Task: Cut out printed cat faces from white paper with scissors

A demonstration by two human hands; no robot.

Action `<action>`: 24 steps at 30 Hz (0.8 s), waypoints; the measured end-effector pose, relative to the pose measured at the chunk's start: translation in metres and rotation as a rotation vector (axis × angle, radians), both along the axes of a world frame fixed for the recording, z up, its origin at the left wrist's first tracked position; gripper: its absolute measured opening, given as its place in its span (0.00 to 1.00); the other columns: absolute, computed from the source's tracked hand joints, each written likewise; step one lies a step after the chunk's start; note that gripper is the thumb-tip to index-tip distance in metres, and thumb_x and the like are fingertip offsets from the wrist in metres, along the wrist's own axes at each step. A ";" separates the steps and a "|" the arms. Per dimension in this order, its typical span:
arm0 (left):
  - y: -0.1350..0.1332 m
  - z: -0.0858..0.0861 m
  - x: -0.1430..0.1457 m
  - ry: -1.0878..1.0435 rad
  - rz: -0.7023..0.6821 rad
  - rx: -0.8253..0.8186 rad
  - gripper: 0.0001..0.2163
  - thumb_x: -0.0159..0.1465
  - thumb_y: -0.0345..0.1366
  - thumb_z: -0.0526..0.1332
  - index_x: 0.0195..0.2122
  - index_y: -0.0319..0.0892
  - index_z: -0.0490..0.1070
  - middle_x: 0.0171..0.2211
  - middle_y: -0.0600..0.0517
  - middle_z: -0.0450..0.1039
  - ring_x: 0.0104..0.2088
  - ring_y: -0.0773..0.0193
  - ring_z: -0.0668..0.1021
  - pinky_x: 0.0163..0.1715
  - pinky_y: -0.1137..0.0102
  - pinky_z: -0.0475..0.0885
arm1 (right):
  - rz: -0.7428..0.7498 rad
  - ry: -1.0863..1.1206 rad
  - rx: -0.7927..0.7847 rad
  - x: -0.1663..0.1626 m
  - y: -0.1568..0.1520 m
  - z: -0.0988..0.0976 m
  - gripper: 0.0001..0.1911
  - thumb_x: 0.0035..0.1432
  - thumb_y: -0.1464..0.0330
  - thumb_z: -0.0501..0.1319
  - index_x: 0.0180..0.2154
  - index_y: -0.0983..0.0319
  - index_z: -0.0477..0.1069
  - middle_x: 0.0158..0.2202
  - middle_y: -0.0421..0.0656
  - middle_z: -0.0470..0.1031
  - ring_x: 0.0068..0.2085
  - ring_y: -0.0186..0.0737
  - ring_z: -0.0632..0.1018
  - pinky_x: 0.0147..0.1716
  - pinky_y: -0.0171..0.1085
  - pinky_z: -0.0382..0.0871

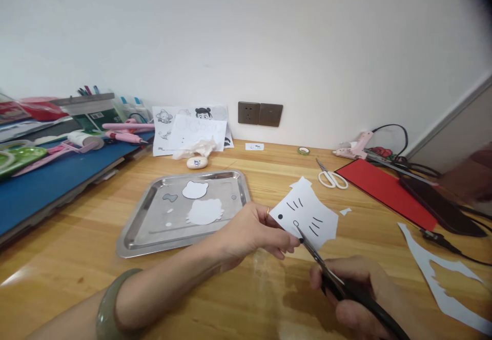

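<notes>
One white paper piece: held up above the table (234, 304), tilted; the white paper piece (321, 214) bears two groups of short lines, two black dots and a small oval outline (295, 222).
Left hand: the left hand (255, 232) pinches the paper by its near left edge, fingertips beside the lower dot.
Right hand: the right hand (371, 278) grips black-handled scissors (340, 290), blades nearly together.
Paper from hands: right of the left hand, which touches it and is nearer; beyond and to the left of the right hand.
Scissors' long axis: slants from the right hand up and left, tips overlapping the paper at the oval; whether they pierce it, I cannot tell.
Left of the paper: a metal tray (132, 230) with a cat-head cutout (195, 190), a whiskered cutout (205, 212) and a grey bow (169, 197).
Right of the paper: a tiny scrap (345, 211); farther out, a curved offcut (417, 255).
Behind, to the right: white-handled scissors (332, 178), beside a red sheet (384, 191).
By the wall: a tape roll (303, 151) and a pink glue gun (355, 147).
</notes>
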State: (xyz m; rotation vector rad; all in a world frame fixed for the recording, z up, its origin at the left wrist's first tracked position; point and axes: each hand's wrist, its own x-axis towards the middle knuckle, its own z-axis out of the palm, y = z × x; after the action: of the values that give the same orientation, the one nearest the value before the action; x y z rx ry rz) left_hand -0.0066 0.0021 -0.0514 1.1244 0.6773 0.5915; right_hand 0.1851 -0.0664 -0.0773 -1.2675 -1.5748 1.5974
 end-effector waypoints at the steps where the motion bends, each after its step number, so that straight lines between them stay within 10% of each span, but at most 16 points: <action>1: 0.000 0.000 0.001 -0.001 0.003 -0.011 0.04 0.46 0.29 0.64 0.25 0.37 0.74 0.23 0.52 0.71 0.24 0.71 0.70 0.24 0.76 0.66 | -0.007 -0.008 0.003 0.000 0.000 0.001 0.23 0.36 0.48 0.62 0.26 0.60 0.68 0.13 0.31 0.50 0.14 0.27 0.51 0.10 0.29 0.42; 24: -0.018 -0.007 0.010 -0.144 0.152 -0.208 0.06 0.47 0.32 0.65 0.27 0.35 0.72 0.25 0.53 0.69 0.26 0.74 0.70 0.22 0.81 0.67 | -0.068 -0.046 0.055 -0.009 -0.002 0.008 0.19 0.41 0.52 0.61 0.28 0.60 0.65 0.16 0.32 0.53 0.16 0.29 0.56 0.15 0.30 0.50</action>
State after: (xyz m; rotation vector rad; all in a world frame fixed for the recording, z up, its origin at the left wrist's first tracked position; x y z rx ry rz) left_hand 0.0036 -0.0162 -0.0585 0.8333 0.6864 0.7078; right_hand 0.1759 -0.0680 -0.0698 -1.3230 -1.5756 1.4836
